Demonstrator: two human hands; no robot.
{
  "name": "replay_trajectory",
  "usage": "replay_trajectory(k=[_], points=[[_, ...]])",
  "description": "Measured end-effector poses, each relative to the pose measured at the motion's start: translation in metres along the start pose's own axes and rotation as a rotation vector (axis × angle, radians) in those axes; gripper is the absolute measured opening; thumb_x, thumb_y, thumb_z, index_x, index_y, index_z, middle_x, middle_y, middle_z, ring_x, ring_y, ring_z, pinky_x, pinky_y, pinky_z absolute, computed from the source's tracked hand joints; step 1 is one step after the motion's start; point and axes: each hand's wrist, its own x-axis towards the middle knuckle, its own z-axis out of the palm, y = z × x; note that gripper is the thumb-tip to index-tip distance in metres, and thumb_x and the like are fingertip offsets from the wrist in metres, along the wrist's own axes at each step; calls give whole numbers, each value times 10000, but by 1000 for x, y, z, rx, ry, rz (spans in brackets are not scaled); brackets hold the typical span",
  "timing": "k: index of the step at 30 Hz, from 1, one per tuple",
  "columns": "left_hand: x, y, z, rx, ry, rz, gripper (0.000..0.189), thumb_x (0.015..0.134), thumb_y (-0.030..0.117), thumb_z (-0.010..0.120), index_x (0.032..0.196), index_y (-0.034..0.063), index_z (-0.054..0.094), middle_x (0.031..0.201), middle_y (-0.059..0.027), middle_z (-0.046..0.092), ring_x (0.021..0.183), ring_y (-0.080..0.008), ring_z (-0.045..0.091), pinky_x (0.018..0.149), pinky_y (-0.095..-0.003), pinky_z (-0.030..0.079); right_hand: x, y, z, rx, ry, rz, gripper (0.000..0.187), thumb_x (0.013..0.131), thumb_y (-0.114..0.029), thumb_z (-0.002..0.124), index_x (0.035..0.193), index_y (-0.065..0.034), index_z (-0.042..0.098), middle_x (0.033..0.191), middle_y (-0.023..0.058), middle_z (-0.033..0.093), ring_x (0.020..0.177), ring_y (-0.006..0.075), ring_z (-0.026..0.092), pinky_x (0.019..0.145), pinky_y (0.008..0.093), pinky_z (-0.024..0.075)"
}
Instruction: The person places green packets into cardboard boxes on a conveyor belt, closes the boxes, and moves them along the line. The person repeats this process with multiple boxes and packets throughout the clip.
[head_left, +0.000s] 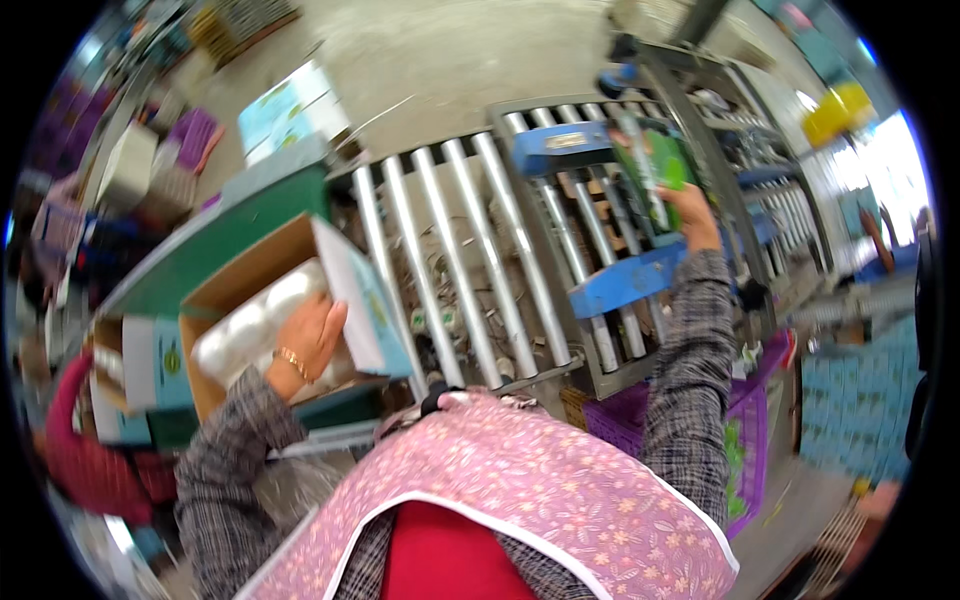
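My left hand (309, 337) lies at the inner side of an open cardboard box (259, 251), near its raised blue-and-white flap (364, 300). Inside the box are several white, rounded bundles (262, 311) that look wrapped in film. My right hand (694, 210) is stretched out to the right over a carton-sealing machine with blue side arms (630, 281). Its fingers are closed around a small bright green object (673, 174), perhaps a handle; blur hides the exact kind. A dark green part (656, 154) of the machine lies just beyond it.
Metal conveyor rollers (457, 262) run between the box and the machine. The box rests on a green-topped table (240, 202), with more cartons (154, 364) at left beside a person in a red sleeve (67, 405). A purple plastic crate (750, 442) stands at lower right.
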Motion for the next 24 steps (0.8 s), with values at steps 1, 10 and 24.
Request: replay_trajectory(k=[1, 10, 24], points=[[-6, -14, 4, 252, -38, 95, 275, 846, 245, 345, 857, 24, 508, 861, -172, 462, 790, -327, 434, 674, -385, 374, 3, 1, 2, 95, -58, 73, 262, 682, -139, 619, 891, 18, 592, 807, 111, 573, 687, 188, 526, 599, 351, 391], [-17, -131, 48, -146, -168, -164, 522, 861, 379, 315, 1153, -52, 351, 1201, -235, 352, 1111, -343, 347, 918, -349, 296, -36, -124, 36, -356, 335, -518, 243, 803, -222, 521, 923, -14, 561, 758, 93, 592, 661, 159, 553, 596, 290, 427], [-81, -193, -6, -1425, 391, 45, 240, 815, 274, 459, 707, 63, 494, 475, -38, 388, 349, -140, 333, 357, -275, 282, -256, -255, 346, -357, -909, -1181, 817, 661, -459, 610, 1205, 57, 283, 1154, 238, 403, 1078, 344, 399, 888, 371, 333]])
